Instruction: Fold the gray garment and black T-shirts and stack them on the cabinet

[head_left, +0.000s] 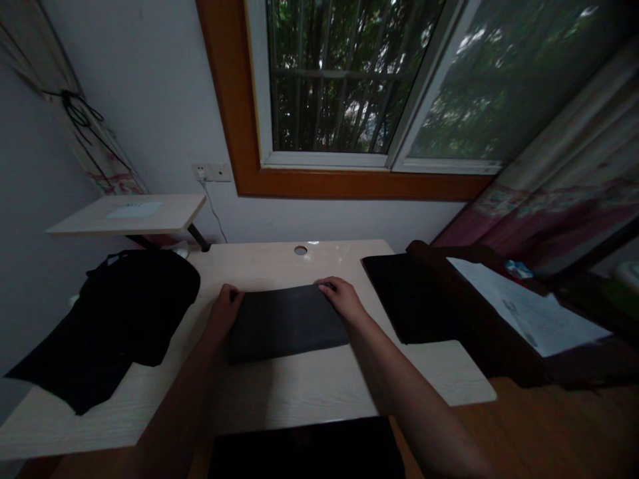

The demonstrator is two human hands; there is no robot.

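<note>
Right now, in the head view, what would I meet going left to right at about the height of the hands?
Black fabric heap → left hand → dark grey flat piece → right hand → black flat item → white sheet.

the folded dark gray cloth [288, 322] is one plain color all over. it is folded into a long, neat shape, wider from side to side than from front to back. its top looks smooth and its edges are mostly straight. it is at the middle of the pale desk [309, 392], held at its two far corners, with its front left corner nearest.
</note>
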